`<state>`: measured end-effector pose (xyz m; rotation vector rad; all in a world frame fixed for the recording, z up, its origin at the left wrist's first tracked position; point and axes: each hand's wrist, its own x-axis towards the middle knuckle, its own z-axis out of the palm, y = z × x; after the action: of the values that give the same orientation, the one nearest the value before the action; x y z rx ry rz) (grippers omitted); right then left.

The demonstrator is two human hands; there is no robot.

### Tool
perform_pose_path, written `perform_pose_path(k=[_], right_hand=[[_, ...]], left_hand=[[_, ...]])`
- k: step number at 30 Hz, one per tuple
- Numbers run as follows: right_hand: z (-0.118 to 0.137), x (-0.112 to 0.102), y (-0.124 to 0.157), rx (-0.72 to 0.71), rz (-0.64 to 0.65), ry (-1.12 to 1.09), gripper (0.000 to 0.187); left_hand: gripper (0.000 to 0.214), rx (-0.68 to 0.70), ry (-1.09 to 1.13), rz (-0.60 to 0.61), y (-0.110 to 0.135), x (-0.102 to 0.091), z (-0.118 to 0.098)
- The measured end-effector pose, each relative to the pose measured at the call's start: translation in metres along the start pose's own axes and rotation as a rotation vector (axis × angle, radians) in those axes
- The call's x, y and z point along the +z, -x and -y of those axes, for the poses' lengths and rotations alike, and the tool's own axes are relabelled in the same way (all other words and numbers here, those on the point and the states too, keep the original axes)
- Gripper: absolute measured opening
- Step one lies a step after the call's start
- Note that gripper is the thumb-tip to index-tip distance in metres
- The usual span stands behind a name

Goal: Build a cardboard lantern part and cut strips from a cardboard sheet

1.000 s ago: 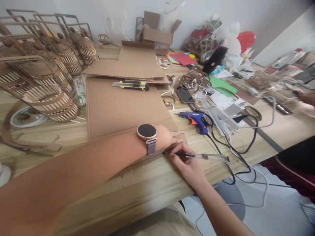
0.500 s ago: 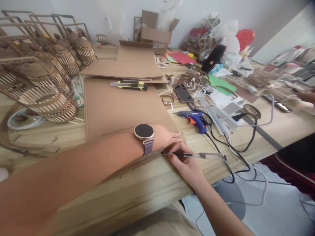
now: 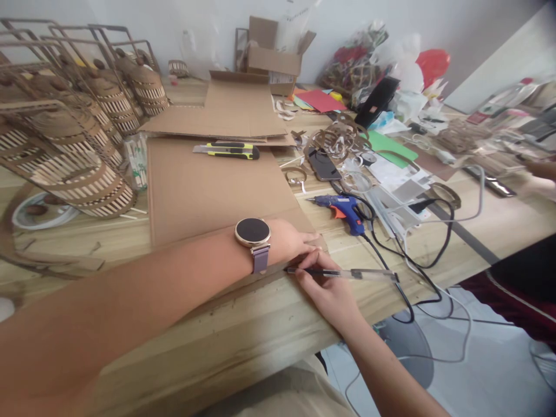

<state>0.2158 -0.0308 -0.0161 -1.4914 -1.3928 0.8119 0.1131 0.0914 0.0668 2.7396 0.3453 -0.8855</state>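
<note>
My left hand (image 3: 292,238) lies on the near right part of a flat cardboard sheet (image 3: 208,197). Its visible fingers are stretched out, and a round watch sits on the wrist. Right beside it, my right hand (image 3: 324,289) pinches a clear pen (image 3: 362,274) with a dark grip. The pen lies almost level, its tip pointing left at the cardboard's near edge under my left wrist. A yellow and black utility knife (image 3: 232,151) rests on the far part of the sheet with some blade out.
Bamboo-stick lanterns (image 3: 87,179) crowd the left side. A blue glue gun (image 3: 343,209) with trailing cords lies right of the cardboard, near a phone (image 3: 324,164) and curled brown strips (image 3: 339,139). A small open box (image 3: 274,61) stands behind. Another person's hand (image 3: 541,169) shows far right.
Both hands keep practically the same place and hold. The whole view has shifted very slightly.
</note>
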Motion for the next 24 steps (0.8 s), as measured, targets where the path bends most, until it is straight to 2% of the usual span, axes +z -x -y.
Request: perform_pose_path(k=[3,12,19,24], right_hand=[[-0.001,0.0,0.0,-0.002,0.009,-0.002,0.016],[0.002,0.001,-0.001,-0.006,-0.014,0.009,0.012],[0.002,0.001,0.0,-0.013,-0.002,0.023,0.012],[0.0,0.001,0.0,-0.017,-0.001,0.023,0.012]], left_hand=[[0.115,-0.001,-0.018,0.015,-0.001,0.0,0.0],[0.115,0.016,0.02,-0.075,-0.007,0.008,0.006],[0.122,0.028,0.008,-0.035,-0.008,0.007,0.006],[0.128,0.077,0.014,-0.086,-0.019,0.021,0.018]])
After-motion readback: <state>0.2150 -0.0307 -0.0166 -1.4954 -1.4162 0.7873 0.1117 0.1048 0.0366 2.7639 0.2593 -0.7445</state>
